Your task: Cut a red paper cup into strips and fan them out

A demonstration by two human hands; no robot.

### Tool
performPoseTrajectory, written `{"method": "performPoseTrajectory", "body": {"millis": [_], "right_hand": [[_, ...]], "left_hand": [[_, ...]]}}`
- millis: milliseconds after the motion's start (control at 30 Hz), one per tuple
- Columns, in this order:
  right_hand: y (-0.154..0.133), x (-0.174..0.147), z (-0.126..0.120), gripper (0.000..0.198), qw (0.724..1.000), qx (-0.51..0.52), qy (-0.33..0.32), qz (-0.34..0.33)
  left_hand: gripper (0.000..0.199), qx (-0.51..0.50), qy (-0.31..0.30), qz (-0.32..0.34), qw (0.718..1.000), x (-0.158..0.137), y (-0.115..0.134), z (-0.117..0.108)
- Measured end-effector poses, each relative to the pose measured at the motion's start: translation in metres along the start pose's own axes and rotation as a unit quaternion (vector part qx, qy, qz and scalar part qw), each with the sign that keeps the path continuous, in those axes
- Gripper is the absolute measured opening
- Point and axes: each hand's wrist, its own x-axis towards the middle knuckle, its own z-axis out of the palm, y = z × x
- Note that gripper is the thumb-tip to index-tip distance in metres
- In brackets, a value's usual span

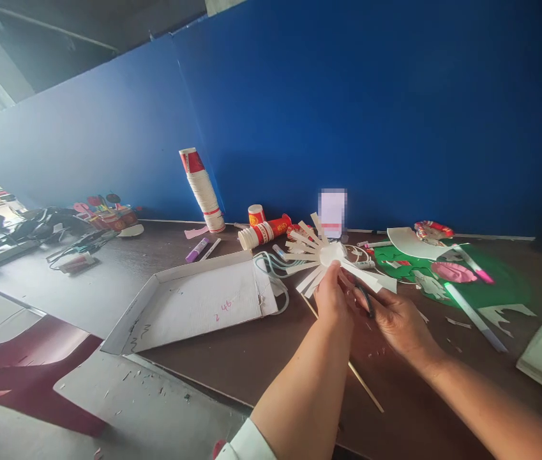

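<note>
My left hand pinches a white paper cup that is cut into many strips fanning outward around its round base. Close beside it, my right hand is closed on a pair of scissors; a dark handle loop shows at the fingers. The blades are mostly hidden behind the strips and my left hand, at the lower right of the cut cup. Both hands are above the dark table. Beneath my wrists a thin wooden stick lies across the tabletop.
A shallow cardboard box sits left of my hands. Behind it stands a tall leaning stack of paper cups, with red cups lying nearby. Markers, green paper and scraps lie right. A red chair is lower left.
</note>
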Motion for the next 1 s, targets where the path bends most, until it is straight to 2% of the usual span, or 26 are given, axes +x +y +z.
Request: {"method": "performPoseTrajectory", "body": {"millis": [100, 267, 467, 700, 867, 1000], "right_hand": [[0.003, 0.0, 0.0, 0.038, 0.999, 0.021, -0.025, -0.01], [0.004, 0.002, -0.004, 0.037, 1.0, 0.006, -0.021, -0.012], [0.009, 0.008, -0.016, 0.036, 0.999, 0.029, -0.032, 0.009], [0.01, 0.009, -0.016, 0.032, 0.999, 0.026, -0.023, 0.008], [0.003, 0.007, -0.019, 0.035, 0.999, 0.032, -0.013, 0.021], [0.001, 0.007, -0.022, 0.036, 0.999, 0.031, -0.02, 0.028]], "left_hand": [[0.028, 0.004, -0.047, -0.008, 0.999, 0.001, 0.004, -0.001], [0.022, 0.023, -0.007, 0.037, 0.999, 0.002, 0.007, -0.002], [0.027, 0.069, -0.049, 0.058, 0.995, 0.001, 0.004, -0.004], [0.026, 0.109, -0.052, 0.091, 0.989, 0.005, 0.003, -0.007], [0.025, 0.115, -0.028, 0.102, 0.988, 0.001, 0.006, -0.003], [0.024, 0.107, -0.044, 0.113, 0.987, -0.003, 0.008, 0.0]]}}
